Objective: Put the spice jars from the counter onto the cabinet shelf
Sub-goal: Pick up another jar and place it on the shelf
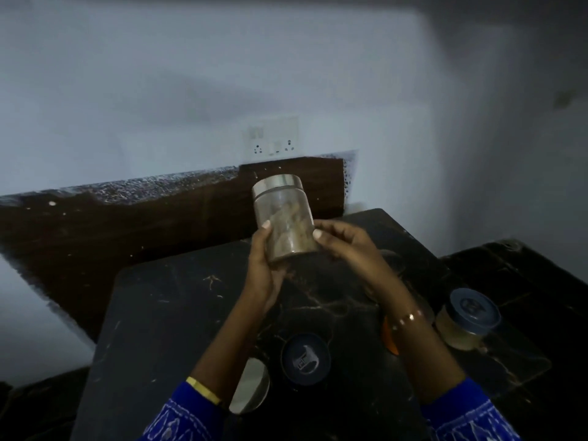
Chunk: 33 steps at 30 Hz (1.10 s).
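I hold one clear jar (284, 218) up in the air over the black counter (178, 313), both hands on it. Jar is tilted a bit, silver lid (276, 183) on top, brownish spice inside. My left hand (265, 272) cups it from below and from the left; left thumb tip lies on the jar's left wall, about halfway up, and the other left fingers are curled under the base, mostly hidden. My right hand (345, 246) grips it from the right; right thumb tip presses the lower right wall, the rest of those fingers wrap behind the jar, out of sight. So the jar sits between the two thumbs, base in my left palm, lid end sticking up free of the fingers.

On the counter: a blue-lidded jar (467, 318) at right, standing, pale powder inside. Another blue lid (305, 358) seen from above, between my forearms. A round steel lid (251, 386) just left of it, partly behind my left arm. Something orange (389, 337) behind my right wrist, cannot tell what.

Wall socket (273, 138) behind the jar, on the wall. Gold bangle (203, 389) on the left wrist, bracelet (407, 319) on the right.
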Tool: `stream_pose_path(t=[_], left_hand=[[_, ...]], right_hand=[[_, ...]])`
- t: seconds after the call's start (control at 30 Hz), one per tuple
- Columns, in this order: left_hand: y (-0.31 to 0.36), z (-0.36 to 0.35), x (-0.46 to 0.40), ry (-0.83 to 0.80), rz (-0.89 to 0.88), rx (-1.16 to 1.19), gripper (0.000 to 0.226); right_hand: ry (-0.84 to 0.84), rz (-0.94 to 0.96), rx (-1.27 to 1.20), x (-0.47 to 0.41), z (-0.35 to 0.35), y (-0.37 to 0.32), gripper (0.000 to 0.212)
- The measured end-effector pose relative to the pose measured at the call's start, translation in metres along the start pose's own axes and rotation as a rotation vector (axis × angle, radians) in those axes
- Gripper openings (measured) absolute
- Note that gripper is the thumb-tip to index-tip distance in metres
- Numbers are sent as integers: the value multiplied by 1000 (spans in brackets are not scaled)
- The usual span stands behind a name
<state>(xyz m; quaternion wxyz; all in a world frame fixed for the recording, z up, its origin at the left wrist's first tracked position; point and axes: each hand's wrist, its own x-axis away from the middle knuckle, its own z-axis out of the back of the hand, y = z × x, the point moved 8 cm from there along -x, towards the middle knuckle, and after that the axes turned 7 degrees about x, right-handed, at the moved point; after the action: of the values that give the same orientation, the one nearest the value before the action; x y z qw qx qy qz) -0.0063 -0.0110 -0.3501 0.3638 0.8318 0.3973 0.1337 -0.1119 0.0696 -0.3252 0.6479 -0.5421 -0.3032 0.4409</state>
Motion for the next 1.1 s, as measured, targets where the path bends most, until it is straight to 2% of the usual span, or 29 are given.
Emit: stream_pose_path(t=[0.1,0.23,0.33,0.4,0.5,0.6,0.7,0.8,1.1], left_hand=[[6,3,-1,3,17,-51,58],[21,3,-2,18,2,-165,54],[45,7,-2,188,-189,-458,44],[60,8,1,265,-322,-587,35],[62,4,2,233,-318,-572,30],[64,-2,2,181,-275,-530,45],[72,-5,1,177,-273,-488,54],[76,-8,0,165,-277,-476,50],[98,-20,-9,154,-361,-550,46]], right_hand=[[-11,31,-98,0,-16,-7,17],[60,53,-259,0,-28,-13,27],[196,94,-298,3,-30,-17,39],[273,152,-195,5,-30,-23,49],[294,277,15,10,-37,-36,59],[298,417,95,15,-40,-53,54],[286,356,15,8,-37,-52,54],[196,258,-112,-2,-40,-48,60],[107,298,-169,-18,-39,-65,61]])
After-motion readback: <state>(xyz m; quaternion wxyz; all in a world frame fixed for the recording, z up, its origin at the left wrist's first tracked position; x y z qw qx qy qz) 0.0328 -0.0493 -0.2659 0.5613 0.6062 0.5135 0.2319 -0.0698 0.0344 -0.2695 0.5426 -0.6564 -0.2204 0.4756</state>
